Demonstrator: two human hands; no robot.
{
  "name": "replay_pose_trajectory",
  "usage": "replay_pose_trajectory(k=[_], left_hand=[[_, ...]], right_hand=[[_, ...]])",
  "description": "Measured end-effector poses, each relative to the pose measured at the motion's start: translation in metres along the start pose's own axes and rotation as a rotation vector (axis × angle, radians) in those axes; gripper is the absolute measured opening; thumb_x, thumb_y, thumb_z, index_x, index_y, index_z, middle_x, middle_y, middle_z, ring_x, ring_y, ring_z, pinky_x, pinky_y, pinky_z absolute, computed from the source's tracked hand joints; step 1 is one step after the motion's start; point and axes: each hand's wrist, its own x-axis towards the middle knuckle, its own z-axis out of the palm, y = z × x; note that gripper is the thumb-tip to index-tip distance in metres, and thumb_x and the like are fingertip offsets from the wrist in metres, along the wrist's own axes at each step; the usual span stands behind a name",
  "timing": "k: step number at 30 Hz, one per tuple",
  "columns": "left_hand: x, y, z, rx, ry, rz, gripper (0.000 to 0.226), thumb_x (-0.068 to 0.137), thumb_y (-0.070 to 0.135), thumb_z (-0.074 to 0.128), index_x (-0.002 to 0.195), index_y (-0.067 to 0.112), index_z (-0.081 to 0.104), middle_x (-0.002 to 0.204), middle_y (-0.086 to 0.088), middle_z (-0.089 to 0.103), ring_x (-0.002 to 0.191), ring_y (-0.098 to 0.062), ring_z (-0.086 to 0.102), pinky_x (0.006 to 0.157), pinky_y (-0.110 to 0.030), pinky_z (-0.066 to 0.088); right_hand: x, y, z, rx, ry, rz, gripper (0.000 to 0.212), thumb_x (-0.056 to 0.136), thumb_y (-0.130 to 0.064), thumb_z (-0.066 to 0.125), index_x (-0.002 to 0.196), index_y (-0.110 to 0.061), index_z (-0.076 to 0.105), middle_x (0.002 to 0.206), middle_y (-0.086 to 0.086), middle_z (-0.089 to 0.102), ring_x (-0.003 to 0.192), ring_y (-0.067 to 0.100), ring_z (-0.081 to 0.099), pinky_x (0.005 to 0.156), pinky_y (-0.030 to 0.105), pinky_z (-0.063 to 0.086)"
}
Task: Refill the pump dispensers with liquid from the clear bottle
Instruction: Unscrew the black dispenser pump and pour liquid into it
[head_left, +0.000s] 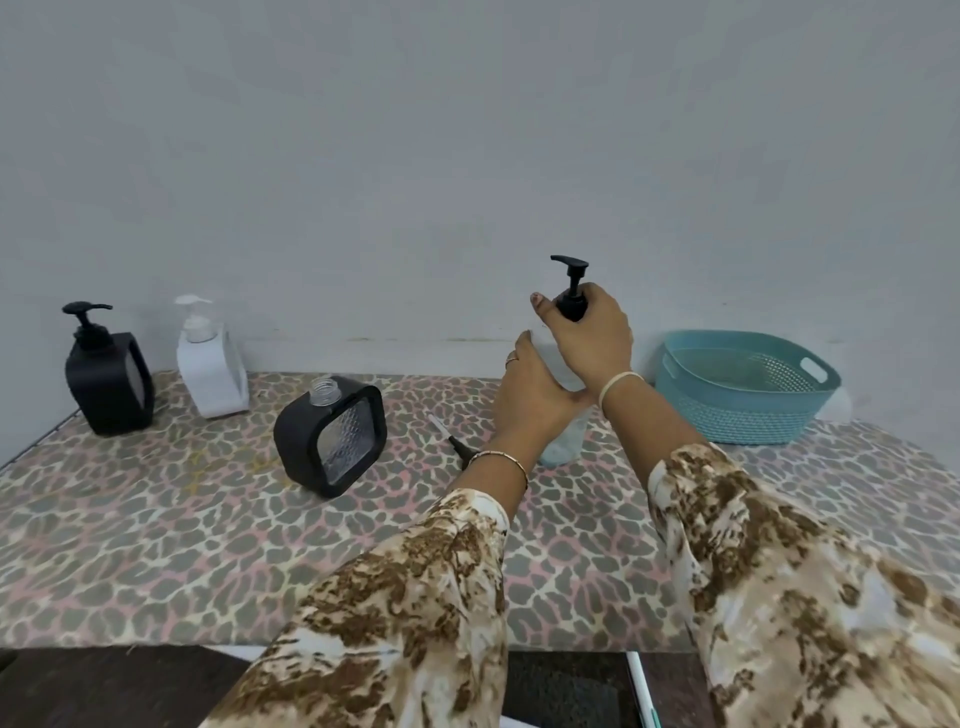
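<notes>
Head view, 1 moment. I see both hands on the tall clear plastic bottle (565, 441), which stands upright on the leopard-print tabletop (156, 519), right of centre and near the back wall. Its lower part shows a faint blue tint. The left hand (530, 400) is wrapped around the bottle's body from the left side, fingers curled about it. The right hand (597, 332) comes from above and grasps the collar of the black pump head (571, 283) fitted on the bottle's neck, with the nozzle pointing left above the fingers. I cannot tell whether the collar is tight or loose. A thin gold bangle (501, 460) sits on the left wrist and a pale band (618, 384) on the right; both arms wear brown-and-cream patterned sleeves (415, 597). There are 3 dispensers to the left. A square black dispenser with its black pump fitted (106, 384) stands at the far left, and a square white dispenser with a white pump (210, 369) stands just beside it. A square black dispenser with a clear faceted window and a bare open neck (332, 436) stands nearer the middle. A loose black pump with its clear tube (452, 439) lies on the tabletop between this open dispenser and the left wrist, partly hidden by the wrist. A teal perforated plastic basket (737, 405) stands to the right of the bottle, against the wall.
</notes>
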Motion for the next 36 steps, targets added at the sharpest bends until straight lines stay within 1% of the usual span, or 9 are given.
replay_pose_trajectory(k=[5, 11, 13, 16, 18, 22, 29, 33, 36], left_hand=[[0.005, 0.002, -0.001, 0.053, 0.048, -0.003, 0.084, 0.066, 0.046, 0.081, 0.127, 0.009, 0.037, 0.117, -0.009, 0.057, 0.106, -0.026, 0.06, 0.077, -0.038, 0.051], [0.002, 0.0, -0.008, 0.068, 0.06, 0.032, 0.075, 0.066, 0.047, 0.079, 0.119, 0.012, 0.039, 0.095, 0.003, 0.05, 0.094, -0.022, 0.061, 0.069, -0.032, 0.046], [0.001, -0.001, -0.012, 0.057, 0.048, 0.042, 0.078, 0.062, 0.048, 0.081, 0.119, 0.014, 0.04, 0.099, 0.003, 0.054, 0.093, -0.019, 0.06, 0.073, -0.034, 0.05], [0.002, -0.005, -0.011, 0.04, 0.014, 0.024, 0.08, 0.058, 0.049, 0.082, 0.119, 0.018, 0.04, 0.106, 0.003, 0.056, 0.094, -0.017, 0.058, 0.077, -0.036, 0.053], [0.002, -0.007, -0.01, 0.018, -0.003, 0.021, 0.08, 0.056, 0.048, 0.081, 0.119, 0.019, 0.04, 0.107, 0.003, 0.054, 0.096, -0.017, 0.058, 0.078, -0.038, 0.054], [-0.001, -0.007, -0.007, -0.025, -0.028, 0.006, 0.082, 0.057, 0.048, 0.081, 0.12, 0.019, 0.037, 0.11, 0.001, 0.051, 0.099, -0.019, 0.056, 0.082, -0.042, 0.054], [0.001, -0.006, -0.007, -0.035, -0.074, -0.028, 0.08, 0.063, 0.042, 0.082, 0.122, 0.016, 0.035, 0.113, -0.002, 0.049, 0.099, -0.022, 0.054, 0.084, -0.042, 0.053], [0.001, -0.006, -0.007, -0.048, -0.094, -0.039, 0.089, 0.063, 0.043, 0.082, 0.129, 0.015, 0.03, 0.117, -0.002, 0.049, 0.101, -0.021, 0.054, 0.085, -0.042, 0.053], [0.001, -0.006, -0.008, -0.048, -0.089, -0.029, 0.085, 0.065, 0.041, 0.082, 0.127, 0.015, 0.031, 0.113, 0.001, 0.045, 0.098, -0.019, 0.051, 0.083, -0.04, 0.052]], right_hand=[[0.005, 0.001, 0.001, -0.093, -0.068, -0.091, 0.037, 0.095, -0.047, 0.051, 0.094, -0.011, 0.059, 0.082, -0.001, 0.066, 0.07, 0.009, 0.054, 0.1, 0.044, 0.039], [-0.001, -0.005, 0.004, -0.146, -0.134, -0.198, 0.021, 0.097, -0.037, 0.048, 0.087, -0.019, 0.048, 0.083, -0.007, 0.071, 0.08, 0.008, 0.058, 0.111, 0.047, 0.024], [-0.003, -0.01, -0.003, -0.008, -0.259, -0.173, 0.018, 0.097, -0.035, 0.05, 0.089, -0.019, 0.048, 0.085, -0.011, 0.07, 0.089, 0.006, 0.061, 0.106, 0.043, 0.031], [-0.003, -0.013, -0.019, 0.247, -0.491, -0.026, 0.012, 0.097, -0.026, 0.056, 0.095, -0.015, 0.051, 0.107, 0.003, 0.069, 0.102, 0.009, 0.062, 0.082, 0.024, 0.045], [-0.002, -0.01, -0.025, 0.242, -0.441, -0.009, 0.023, 0.09, -0.029, 0.067, 0.101, -0.013, 0.053, 0.112, 0.005, 0.066, 0.1, 0.011, 0.061, 0.077, 0.022, 0.046], [-0.008, -0.003, -0.031, 0.251, -0.101, 0.0, 0.042, 0.065, -0.031, 0.088, 0.09, -0.014, 0.058, 0.083, -0.008, 0.062, 0.074, 0.003, 0.054, 0.071, 0.018, 0.046], [-0.009, -0.002, -0.038, 0.439, -0.293, 0.077, 0.029, 0.078, -0.006, 0.076, 0.106, -0.009, 0.069, 0.102, 0.005, 0.072, 0.099, 0.015, 0.067, 0.098, 0.03, 0.05], [-0.01, -0.008, -0.031, 0.248, -0.117, 0.007, 0.04, 0.069, -0.019, 0.085, 0.099, -0.012, 0.06, 0.089, -0.008, 0.063, 0.078, 0.003, 0.056, 0.076, 0.02, 0.046], [-0.009, -0.009, -0.035, 0.347, -0.171, 0.061, 0.035, 0.074, -0.004, 0.073, 0.104, -0.012, 0.058, 0.092, -0.001, 0.067, 0.087, 0.015, 0.063, 0.084, 0.03, 0.053]])
